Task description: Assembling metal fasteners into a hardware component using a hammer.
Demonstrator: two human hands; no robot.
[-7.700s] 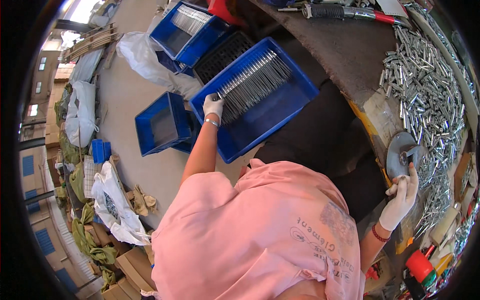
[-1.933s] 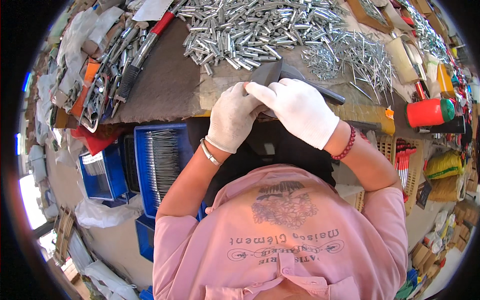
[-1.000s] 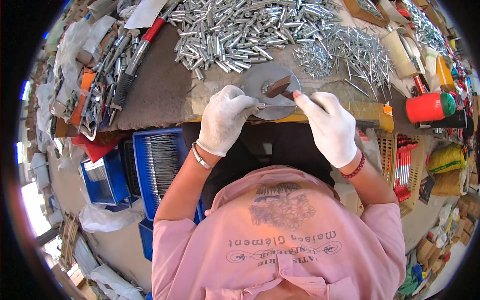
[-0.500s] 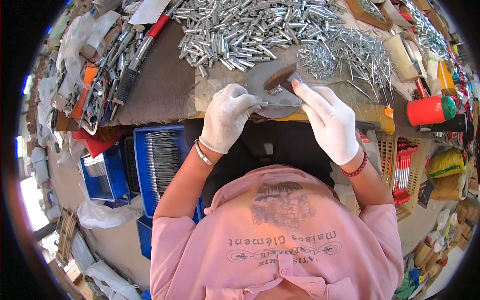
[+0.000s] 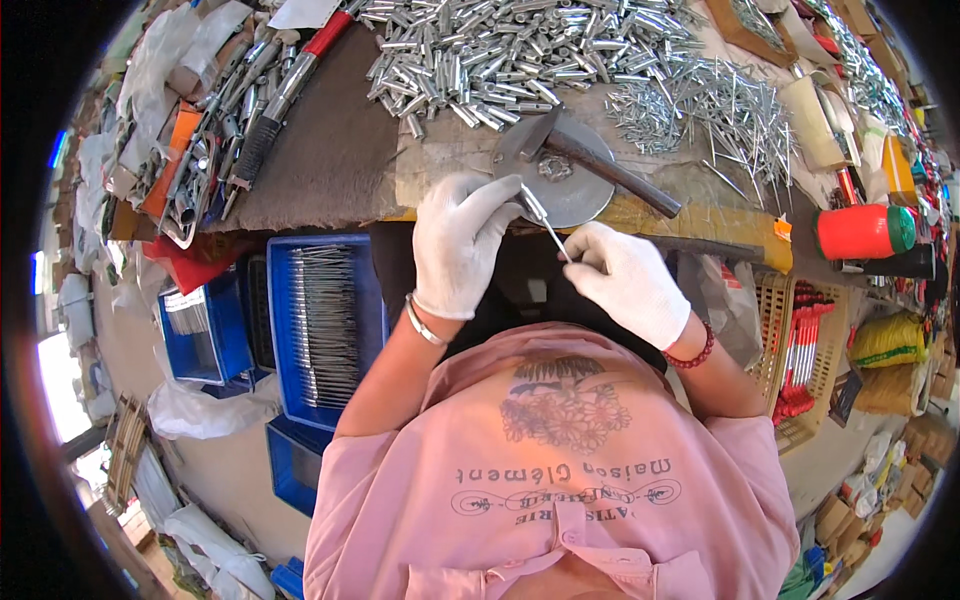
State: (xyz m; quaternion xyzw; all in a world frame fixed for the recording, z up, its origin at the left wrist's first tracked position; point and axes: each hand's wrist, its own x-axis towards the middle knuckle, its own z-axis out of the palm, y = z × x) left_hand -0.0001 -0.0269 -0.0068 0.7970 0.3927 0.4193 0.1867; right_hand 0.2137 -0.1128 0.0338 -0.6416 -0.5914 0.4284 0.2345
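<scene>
My left hand (image 5: 458, 245), in a white glove, is closed on a shiny metal sleeve (image 5: 534, 206) just off the bench's front edge. Out of the sleeve runs a thin metal rod (image 5: 554, 238), slanting down to the right. Its lower end is pinched between the thumb and fingers of my gloved right hand (image 5: 632, 284). Beyond both hands a hammer (image 5: 622, 175) with a dark handle rests on a round grey metal disc (image 5: 588, 207); its head points to the far left.
Loose metal sleeves (image 5: 480, 60) lie heaped at the back, beside piled small pins and rods (image 5: 745, 125). Tools (image 5: 265, 130) crowd the left. At the right sits a red and green spool (image 5: 860, 232). Below stand a blue bin (image 5: 280, 330) of rods and a yellow crate (image 5: 770, 310).
My right hand has let go of the hammer, now lying on the disc, and has moved down to the rod's end. The sleeve and rod have tilted from level to slanting.
</scene>
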